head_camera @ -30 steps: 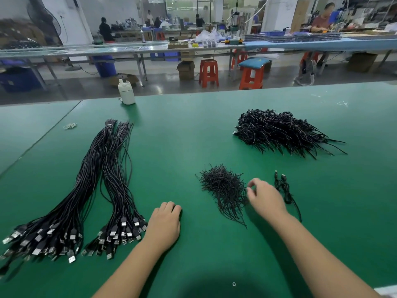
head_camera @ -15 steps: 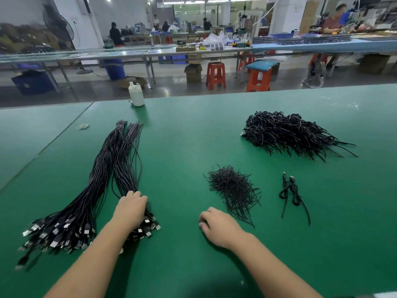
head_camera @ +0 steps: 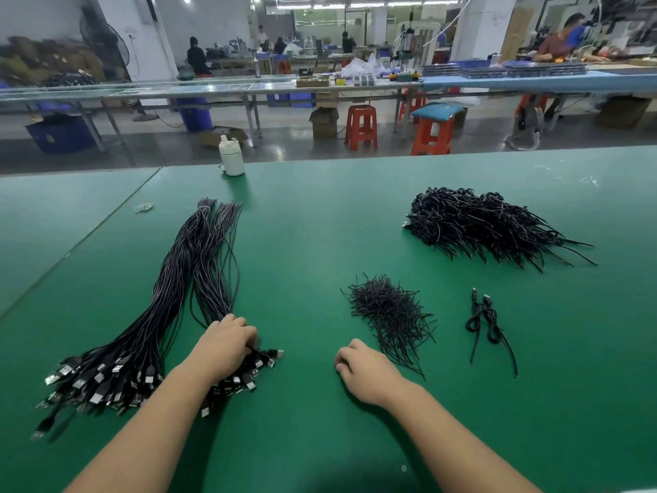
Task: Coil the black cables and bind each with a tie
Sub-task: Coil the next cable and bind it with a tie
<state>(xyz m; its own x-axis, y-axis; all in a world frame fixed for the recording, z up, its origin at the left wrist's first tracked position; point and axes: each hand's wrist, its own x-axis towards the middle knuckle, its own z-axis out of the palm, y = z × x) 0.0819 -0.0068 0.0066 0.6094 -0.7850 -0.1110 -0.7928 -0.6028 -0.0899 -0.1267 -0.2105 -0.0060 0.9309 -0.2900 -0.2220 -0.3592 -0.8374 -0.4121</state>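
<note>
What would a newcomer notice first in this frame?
Two long bundles of black cables fan across the green table's left side, the left hand resting on their plug ends. A big tangled heap of bound cables lies far right, a small pile of ties at centre.

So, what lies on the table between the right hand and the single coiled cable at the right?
The head view shows the small pile of black ties between the right hand and the coiled cable; beside it is bare green table.

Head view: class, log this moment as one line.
left hand: on cable bundle | right hand: resting on table | ties: untouched
</note>
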